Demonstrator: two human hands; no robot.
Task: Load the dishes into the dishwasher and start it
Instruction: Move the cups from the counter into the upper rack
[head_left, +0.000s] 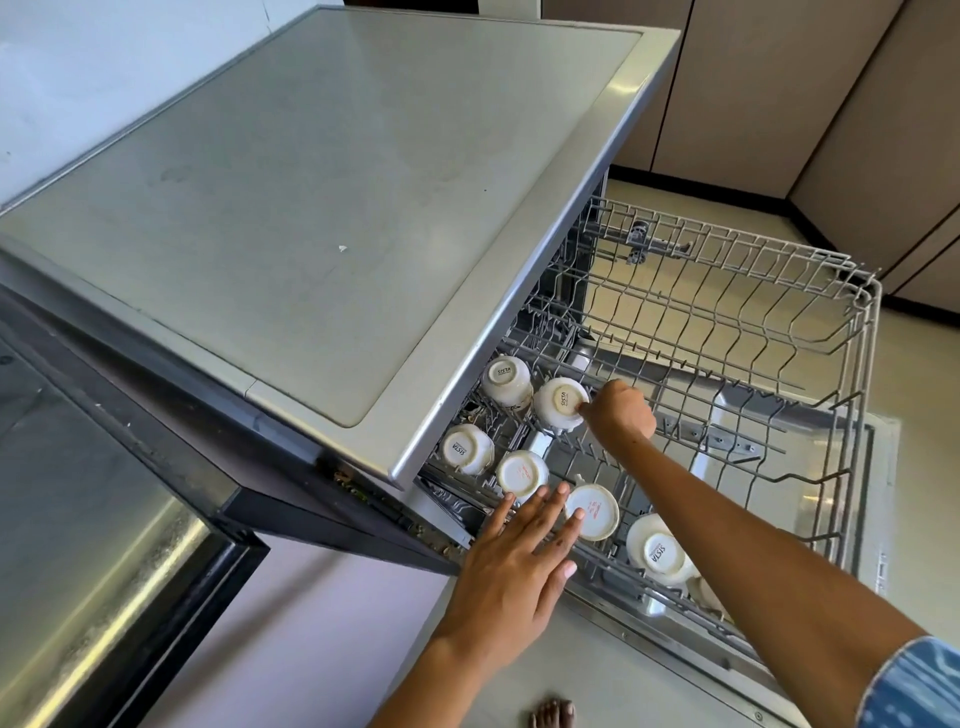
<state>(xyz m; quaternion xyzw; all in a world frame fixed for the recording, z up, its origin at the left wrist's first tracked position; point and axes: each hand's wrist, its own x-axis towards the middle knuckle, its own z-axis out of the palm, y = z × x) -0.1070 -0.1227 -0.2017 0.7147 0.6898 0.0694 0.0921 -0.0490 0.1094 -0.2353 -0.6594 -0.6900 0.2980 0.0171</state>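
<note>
The dishwasher (332, 208) stands open with its grey wire upper rack (753, 332) pulled out over the lowered door (831, 499). Several white cups sit upside down along the rack's left side. My right hand (621, 410) reaches into the rack with curled fingers and grips the edge of one upturned cup (558, 402). My left hand (519, 561) hovers flat with straight fingers at the rack's near edge, its fingertips by two other upturned cups (522, 473) (592, 512). Another cup (660, 553) sits at the near right.
The rack's right half holds nothing but wire tines. A dark-framed steel counter (104, 519) lies at the lower left. Beige cabinet doors (779, 104) stand behind the rack. A bare foot (553, 714) shows on the pale floor below my hands.
</note>
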